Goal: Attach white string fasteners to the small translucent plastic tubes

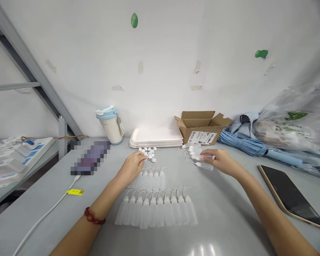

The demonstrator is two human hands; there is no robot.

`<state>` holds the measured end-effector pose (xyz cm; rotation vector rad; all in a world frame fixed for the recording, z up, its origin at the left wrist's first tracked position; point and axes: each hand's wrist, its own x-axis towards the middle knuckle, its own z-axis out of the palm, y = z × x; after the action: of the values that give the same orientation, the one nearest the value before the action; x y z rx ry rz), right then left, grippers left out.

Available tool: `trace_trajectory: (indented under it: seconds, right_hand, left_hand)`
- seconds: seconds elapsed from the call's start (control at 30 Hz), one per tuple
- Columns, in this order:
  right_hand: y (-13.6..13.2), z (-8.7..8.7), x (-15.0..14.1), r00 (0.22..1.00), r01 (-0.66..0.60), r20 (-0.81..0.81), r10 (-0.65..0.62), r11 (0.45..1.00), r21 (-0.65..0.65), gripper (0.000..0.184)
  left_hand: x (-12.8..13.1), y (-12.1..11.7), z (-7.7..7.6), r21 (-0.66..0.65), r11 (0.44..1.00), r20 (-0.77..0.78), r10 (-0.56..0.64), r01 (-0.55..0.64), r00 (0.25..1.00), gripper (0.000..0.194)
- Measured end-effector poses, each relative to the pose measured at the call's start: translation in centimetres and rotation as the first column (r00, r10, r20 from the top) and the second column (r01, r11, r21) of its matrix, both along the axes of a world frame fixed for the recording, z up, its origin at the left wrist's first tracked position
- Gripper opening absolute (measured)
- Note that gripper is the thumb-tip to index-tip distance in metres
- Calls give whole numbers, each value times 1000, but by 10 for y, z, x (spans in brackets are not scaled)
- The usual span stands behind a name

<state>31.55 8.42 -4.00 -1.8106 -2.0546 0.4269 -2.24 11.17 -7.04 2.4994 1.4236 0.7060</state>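
My left hand (133,164) reaches to a small heap of white caps (150,153), its fingertips pinched together at the heap's left edge; whatever is between them is hidden. My right hand (220,160) has its thumb and fingers closed on a translucent squeeze bottle (206,156) at a loose pile by the box. Another squeeze bottle (204,166) lies just in front of those fingers. Nearer me, several similar bottles form a long row (156,212), their thin cap straps pointing away. Behind it is a shorter row of bottles (152,180), partly covered by my left hand.
At the back stand a cream tumbler (112,129), a stack of white padded envelopes (157,138) and an open cardboard box (200,133). A blue umbrella (242,144) and phone (290,195) lie right. A blurred-out device (92,158) with a cable (50,209) lies left.
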Motion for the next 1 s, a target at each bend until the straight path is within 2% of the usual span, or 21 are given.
trace_trajectory:
  seconds: [0.4,0.57,0.73,1.0]
  right_hand:
    - [0,1,4,1000,-16,-14,16,999,-30,27]
    - [-2,2,3,998,-36,45,36,999,-6,26]
    - [-4,-1,4,992,-24,123,33,997,-70,25]
    - [-1,-5,1,988,-34,151,44,997,-70,20]
  left_hand:
    - [-1,3,-7,2,999,63,50,-51,997,23]
    - [-1,2,-5,-20,998,108,61,-59,992,20]
    - [-1,1,-2,-17,996,106,87,-86,991,20]
    - [0,1,-2,-15,994,101,108,-107,989,19]
